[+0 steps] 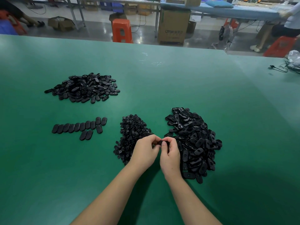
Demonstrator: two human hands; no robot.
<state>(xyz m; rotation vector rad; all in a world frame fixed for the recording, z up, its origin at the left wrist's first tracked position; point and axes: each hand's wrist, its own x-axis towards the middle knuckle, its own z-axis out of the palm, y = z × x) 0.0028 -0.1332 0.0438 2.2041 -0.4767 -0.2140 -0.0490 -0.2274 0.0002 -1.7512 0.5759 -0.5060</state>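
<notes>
Both hands meet over the green table (pixel 162 88), between two heaps of black plastic parts. My left hand (pixel 144 151) and my right hand (pixel 170 157) pinch one small black part (pixel 159 142) together with their fingertips. Most of that part is hidden by the fingers. Under my left hand lies a heap of small round black pieces (pixel 131 132). To the right of my right hand is a bigger heap of black oval shells (pixel 194 140).
A third heap of black oval parts (pixel 84 87) lies at the far left. Nearer, a row of oval pieces (pixel 79 126) is laid side by side. A black cable (pixel 278 68) lies at the right edge. Beyond the table stand an orange stool (pixel 121 30) and a cardboard box (pixel 173 26).
</notes>
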